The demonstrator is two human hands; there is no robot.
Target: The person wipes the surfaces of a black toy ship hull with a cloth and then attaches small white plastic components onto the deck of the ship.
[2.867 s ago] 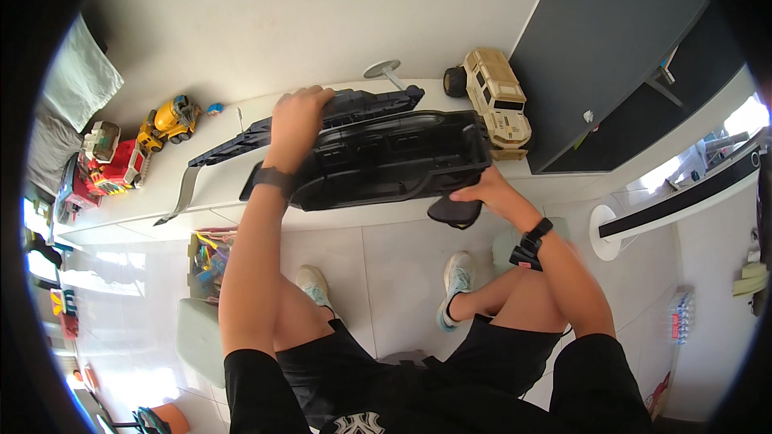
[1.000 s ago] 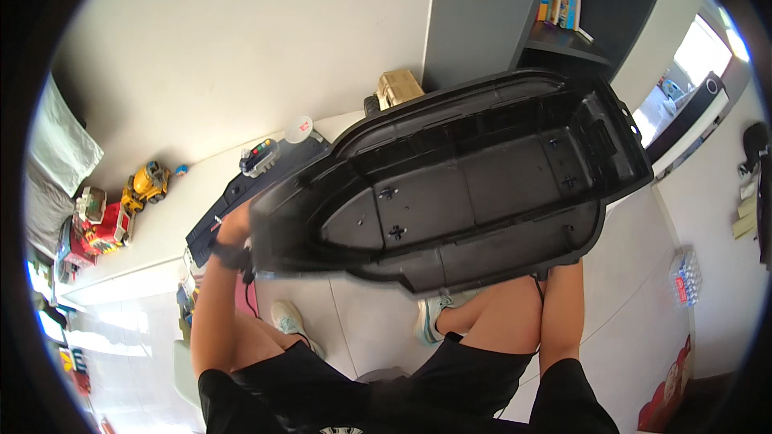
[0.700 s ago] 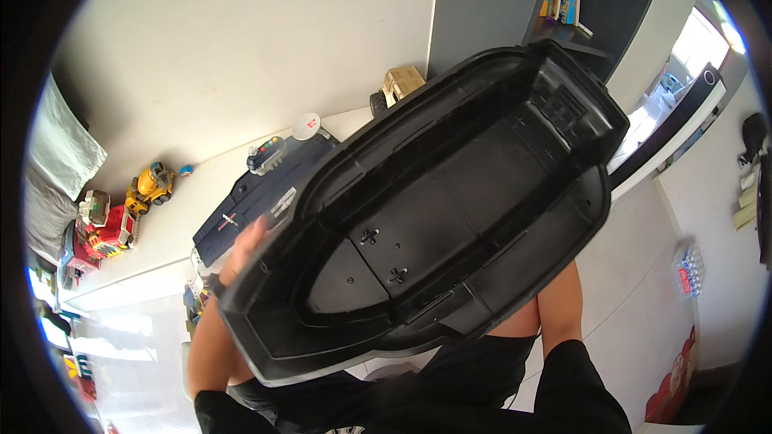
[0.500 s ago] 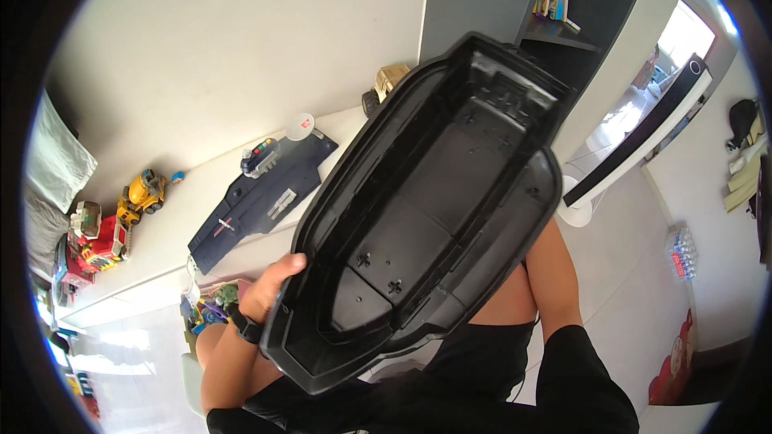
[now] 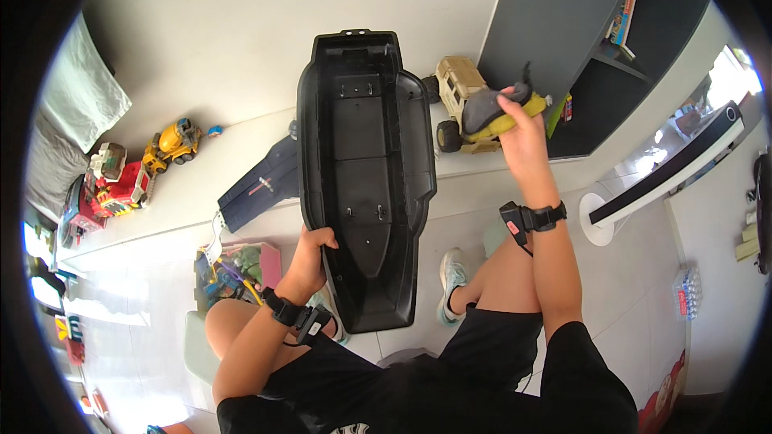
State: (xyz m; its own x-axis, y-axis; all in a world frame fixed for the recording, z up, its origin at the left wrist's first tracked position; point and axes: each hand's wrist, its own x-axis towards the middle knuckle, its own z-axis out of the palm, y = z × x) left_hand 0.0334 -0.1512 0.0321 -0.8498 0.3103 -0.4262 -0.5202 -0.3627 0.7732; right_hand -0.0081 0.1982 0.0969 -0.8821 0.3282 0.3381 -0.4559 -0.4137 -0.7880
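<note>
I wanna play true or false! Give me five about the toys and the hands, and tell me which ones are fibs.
1. The left hand holds a long black plastic boat-shaped shell. True.
2. The shell's hollow side faces the floor. False: it faces the camera.
3. The right hand holds a grey-and-yellow cloth-like bundle. True.
4. A yellow toy mixer truck and a tan boxy toy truck stand on the long white ledge. True.
5. Of those two trucks, the mixer is farther right. False: it is farther left.
</note>
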